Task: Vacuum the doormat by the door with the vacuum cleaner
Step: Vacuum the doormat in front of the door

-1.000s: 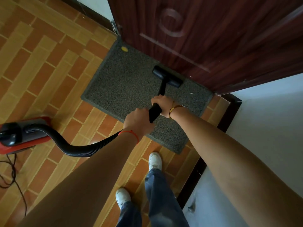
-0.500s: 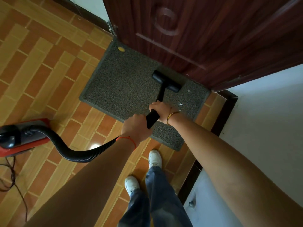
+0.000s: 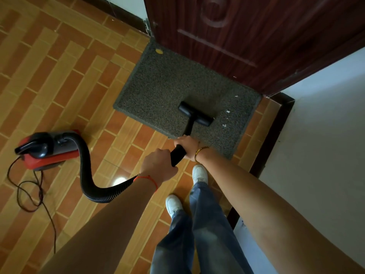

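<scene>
At six o'clock, nearest the camera, stand two legs in blue jeans (image 3: 199, 230) ending in white sneakers (image 3: 199, 173) on the brick-pattern tile floor (image 3: 59, 80). Just beyond them both arms reach forward. The left hand (image 3: 159, 165) is clenched around the rear of the black wand handle (image 3: 177, 156), where the corrugated hose (image 3: 92, 180) joins it; a red string circles that wrist. The right hand (image 3: 187, 146), wearing a gold bangle (image 3: 201, 152), grasps the same handle a little further forward, fingers curled round it.

The hose loops out toward nine o'clock to the red and black canister vacuum (image 3: 47, 150), which sits on the tiles with its power cord (image 3: 29, 194) trailing toward seven o'clock.

From the hands the wand runs toward twelve o'clock to the floor nozzle (image 3: 195, 114), which lies flat on the grey doormat (image 3: 164, 88), in the mat's near half and right of centre. The mat lies against the foot of the dark wooden door (image 3: 256, 36). White scraps (image 3: 228, 111) dot the pile at the nozzle's two to three o'clock side, and a yellow speck (image 3: 159, 51) sits in the far left corner, around eleven o'clock.

The step in hand appears to be a cleaning stroke across the mat. The next move probably calls for steering the nozzle rightward over the scraps, keeping it flat, then working toward the far left corner.
</scene>
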Demonstrator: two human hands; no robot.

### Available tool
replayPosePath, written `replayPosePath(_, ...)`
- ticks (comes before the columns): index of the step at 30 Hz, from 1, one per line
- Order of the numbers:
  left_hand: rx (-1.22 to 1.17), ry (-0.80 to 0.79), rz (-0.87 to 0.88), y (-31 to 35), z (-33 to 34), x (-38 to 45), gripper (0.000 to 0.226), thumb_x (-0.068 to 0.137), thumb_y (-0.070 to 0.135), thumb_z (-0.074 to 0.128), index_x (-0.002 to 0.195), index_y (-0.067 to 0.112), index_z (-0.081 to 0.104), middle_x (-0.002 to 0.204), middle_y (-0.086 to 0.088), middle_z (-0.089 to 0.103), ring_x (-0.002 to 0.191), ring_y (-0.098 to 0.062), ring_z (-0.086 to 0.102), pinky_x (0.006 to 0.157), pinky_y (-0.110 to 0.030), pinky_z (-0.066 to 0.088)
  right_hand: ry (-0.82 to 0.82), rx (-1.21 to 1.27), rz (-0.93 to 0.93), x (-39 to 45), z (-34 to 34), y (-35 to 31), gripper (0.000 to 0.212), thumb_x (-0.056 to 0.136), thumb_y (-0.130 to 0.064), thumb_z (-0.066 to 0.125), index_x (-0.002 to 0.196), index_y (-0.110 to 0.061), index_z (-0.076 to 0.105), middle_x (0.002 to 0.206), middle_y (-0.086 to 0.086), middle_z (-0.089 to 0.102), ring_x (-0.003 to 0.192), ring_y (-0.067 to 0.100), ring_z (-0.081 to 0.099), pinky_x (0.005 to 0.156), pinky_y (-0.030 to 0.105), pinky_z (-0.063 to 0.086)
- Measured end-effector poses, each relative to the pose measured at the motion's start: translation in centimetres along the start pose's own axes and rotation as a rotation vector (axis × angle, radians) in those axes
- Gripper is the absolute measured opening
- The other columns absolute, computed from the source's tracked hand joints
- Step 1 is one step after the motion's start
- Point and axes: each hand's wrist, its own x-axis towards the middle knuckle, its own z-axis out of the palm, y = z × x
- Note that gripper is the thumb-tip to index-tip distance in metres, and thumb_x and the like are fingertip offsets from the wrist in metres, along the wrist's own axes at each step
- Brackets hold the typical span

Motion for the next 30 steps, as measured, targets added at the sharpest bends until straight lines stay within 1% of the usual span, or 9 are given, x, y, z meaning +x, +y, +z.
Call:
replayPosePath(2, 0.008, -0.015, -0.001, -1.1, 0.9, -1.7, 0.013, 0.08, 0.026, 0.058, 0.088, 0.017, 0.057, 0.067, 0.002, 0.051, 0.057, -0.017, 0.052, 0.044, -0.024, 0.036, -0.005, -0.02, -0.013, -1.0, 1.1, -1.6, 0.006, 0.091, -0.013, 0.049, 0.092, -0.02, 0.048, 0.095, -0.001, 0.054, 0.081, 0.018, 0.059, 0.068, 0.03, 0.047)
replayPosePath(3, 0.014, -0.021, -0.002, -1.5, 1.3, -2.5, 0.011, 0.08, 0.026, 0.058, 0.086, 0.017, 0.055, 0.067, 0.002, 0.052, 0.057, -0.016, 0.053, 0.044, -0.025, 0.036, -0.004, -0.025, -0.025, -1.6, 1.6, -2.4, 0.005, 0.092, -0.013, 0.049, 0.094, -0.018, 0.049, 0.097, 0.001, 0.055, 0.081, 0.019, 0.058, 0.066, 0.03, 0.044)
replayPosePath(6, 0.035, -0.03, -0.01, -2.7, 2.3, -4.8, 0.009, 0.08, 0.026, 0.057, 0.084, 0.018, 0.055, 0.068, 0.002, 0.053, 0.054, -0.014, 0.052, 0.042, -0.024, 0.034, -0.031, 0.002, -0.028, -2.9, 2.9, -4.5, 0.007, 0.091, -0.009, 0.049, 0.094, -0.015, 0.048, 0.099, 0.004, 0.057, 0.084, 0.023, 0.062, 0.064, 0.031, 0.045)
replayPosePath(9, 0.062, -0.031, -0.013, -3.7, 2.9, -6.4, 0.008, 0.081, 0.027, 0.056, 0.085, 0.02, 0.054, 0.069, 0.004, 0.053, 0.053, -0.012, 0.05, 0.042, -0.022, 0.033, -0.043, 0.039, -0.012, -3.6, 4.1, -6.0, 0.01, 0.089, -0.008, 0.049, 0.097, -0.014, 0.05, 0.097, 0.005, 0.057, 0.074, 0.021, 0.057, 0.061, 0.031, 0.043)
replayPosePath(14, 0.081, -0.039, -0.011, -4.4, 3.5, -7.1, 0.011, 0.081, 0.027, 0.056, 0.089, 0.02, 0.055, 0.07, 0.004, 0.053, 0.055, -0.011, 0.05, 0.043, -0.022, 0.032, -0.026, 0.055, 0.011, -4.1, 5.0, -7.1, 0.013, 0.09, -0.007, 0.049, 0.089, -0.018, 0.043, 0.087, 0.001, 0.052, 0.074, 0.023, 0.06, 0.06, 0.03, 0.043)
replayPosePath(18, 0.089, -0.037, 0.009, -3.5, 3.5, -6.4, 0.01, 0.082, 0.027, 0.056, 0.089, 0.02, 0.055, 0.068, 0.004, 0.053, 0.054, -0.011, 0.05, 0.042, -0.022, 0.033, -0.013, 0.045, 0.029, -4.1, 4.7, -6.0, 0.011, 0.09, -0.006, 0.05, 0.097, -0.015, 0.049, 0.097, 0.005, 0.059, 0.07, 0.019, 0.055, 0.06, 0.031, 0.044)
replayPosePath(22, 0.074, -0.018, 0.015, -1.7, 3.1, -4.6, 0.013, 0.081, 0.026, 0.056, 0.091, 0.018, 0.058, 0.069, 0.003, 0.054, 0.057, -0.015, 0.052, 0.043, -0.024, 0.034, 0.002, -0.002, 0.013, -3.7, 3.5, -3.6, 0.013, 0.09, -0.004, 0.049, 0.099, -0.013, 0.049, 0.103, 0.005, 0.059, 0.083, 0.022, 0.06, 0.061, 0.031, 0.044)
replayPosePath(27, 0.043, -0.009, 0.024, 1.7, 1.6, -1.2, 0.014, 0.082, 0.026, 0.058, 0.094, 0.017, 0.058, 0.067, 0.003, 0.05, 0.059, -0.016, 0.052, 0.043, -0.024, 0.033, 0.026, 0.024, 0.012, -2.5, 1.2, 0.8, 0.013, 0.088, -0.004, 0.048, 0.097, -0.013, 0.051, 0.104, 0.005, 0.058, 0.087, 0.024, 0.062, 0.073, 0.038, 0.054)
replayPosePath(30, 0.042, 0.003, 0.026, 3.8, 0.4, 1.1, 0.016, 0.082, 0.026, 0.058, 0.094, 0.017, 0.057, 0.068, 0.004, 0.048, 0.058, -0.016, 0.05, 0.043, -0.024, 0.031, 0.031, 0.045, 0.022, -1.7, -0.7, 3.6, 0.012, 0.089, -0.006, 0.048, 0.096, -0.015, 0.051, 0.106, 0.005, 0.058, 0.094, 0.024, 0.062, 0.08, 0.041, 0.054)
